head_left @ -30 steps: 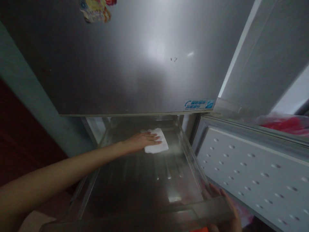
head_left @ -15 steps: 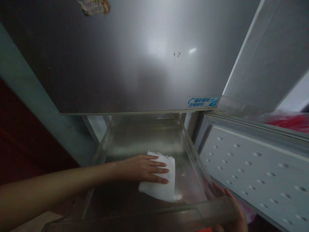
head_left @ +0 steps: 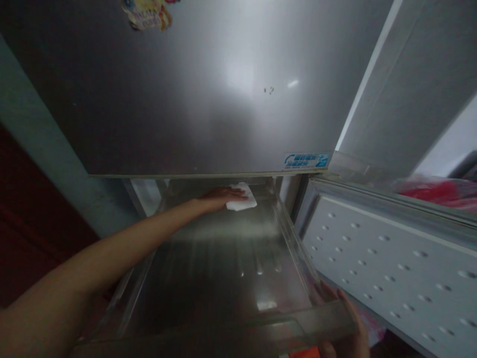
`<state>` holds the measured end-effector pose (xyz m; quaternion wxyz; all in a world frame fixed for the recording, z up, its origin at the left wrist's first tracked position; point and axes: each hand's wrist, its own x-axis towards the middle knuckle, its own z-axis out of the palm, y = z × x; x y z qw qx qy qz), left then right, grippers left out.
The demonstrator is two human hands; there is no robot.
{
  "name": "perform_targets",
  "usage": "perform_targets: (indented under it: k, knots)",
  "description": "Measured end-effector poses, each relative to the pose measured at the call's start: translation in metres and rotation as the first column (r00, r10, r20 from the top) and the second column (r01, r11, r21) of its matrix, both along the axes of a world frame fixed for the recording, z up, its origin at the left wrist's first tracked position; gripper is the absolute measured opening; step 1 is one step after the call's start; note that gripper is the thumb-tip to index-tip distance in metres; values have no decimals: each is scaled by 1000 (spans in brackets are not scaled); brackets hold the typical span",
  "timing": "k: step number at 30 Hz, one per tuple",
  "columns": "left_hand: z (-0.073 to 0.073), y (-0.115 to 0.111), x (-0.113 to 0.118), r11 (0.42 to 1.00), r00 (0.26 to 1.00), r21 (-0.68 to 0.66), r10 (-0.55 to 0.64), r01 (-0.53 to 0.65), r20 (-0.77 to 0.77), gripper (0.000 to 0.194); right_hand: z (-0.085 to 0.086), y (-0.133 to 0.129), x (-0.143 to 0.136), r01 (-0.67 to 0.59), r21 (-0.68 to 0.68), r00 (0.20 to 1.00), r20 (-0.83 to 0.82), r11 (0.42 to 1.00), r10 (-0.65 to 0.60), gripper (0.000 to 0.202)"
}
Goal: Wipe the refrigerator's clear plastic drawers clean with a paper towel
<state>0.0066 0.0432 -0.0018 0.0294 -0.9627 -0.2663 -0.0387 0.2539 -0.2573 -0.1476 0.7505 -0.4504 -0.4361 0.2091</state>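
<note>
Wiping the pulled-out fridge drawer (head_left: 223, 278).
Our left hand (head_left: 218, 197) lies flat, fingers extended, pressing white cloth (head_left: 243, 200) at center frame; our right hand (head_left: 345, 325) curls around the drawer's lower-right front corner.

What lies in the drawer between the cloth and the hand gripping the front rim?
Nothing: in the head view the drawer floor is bare between the cloth under the left hand and the right hand.

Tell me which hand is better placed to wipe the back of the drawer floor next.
Left. The left hand lies flat on the white cloth at the far end of the clear drawer. The right hand grips the drawer's near front corner, away from the cloth.
</note>
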Motion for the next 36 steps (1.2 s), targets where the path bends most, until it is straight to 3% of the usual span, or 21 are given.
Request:
perform_targets:
  k: [3,6,9,13,17,21,24,28,33,36]
  knots:
    - [-1,4,0,999,999,15,46,-46,25,50,-9,1,6,9,1,1000,28,1000,-9,69]
    - [-4,-10,0,999,999,24,32,-32,26,49,-20,3,17,-25,19,997,69,1000,23,71]
    - [-10,-38,-4,999,999,19,-45,45,-11,48,-23,3,23,-55,26,994,98,998,53,72]
    - [-21,-91,-8,980,978,15,-197,198,-66,47,-10,-1,11,-4,-27,999,41,1000,6,68]
    - [-30,-143,-7,902,903,65,-421,427,-86,43,6,-5,-2,35,-64,999,34,997,-33,69]
    - [-31,-163,-4,863,866,78,-493,498,-80,43,10,-7,-3,49,-96,999,18,994,-48,68]
    - [-28,-154,-3,858,860,61,-504,509,-85,42,10,-7,-1,63,-105,997,53,992,-58,67]
    - [-21,-120,-2,890,882,-23,-455,456,-120,45,10,-7,-1,60,-103,997,50,993,-55,67]
    - [-6,-56,-8,974,972,-56,-224,221,-74,48,6,-5,-2,33,-75,999,15,997,-32,67]
    - [0,-20,-12,994,995,-40,-99,97,-33,51,1,-4,0,10,-51,1000,-1,999,-11,67]
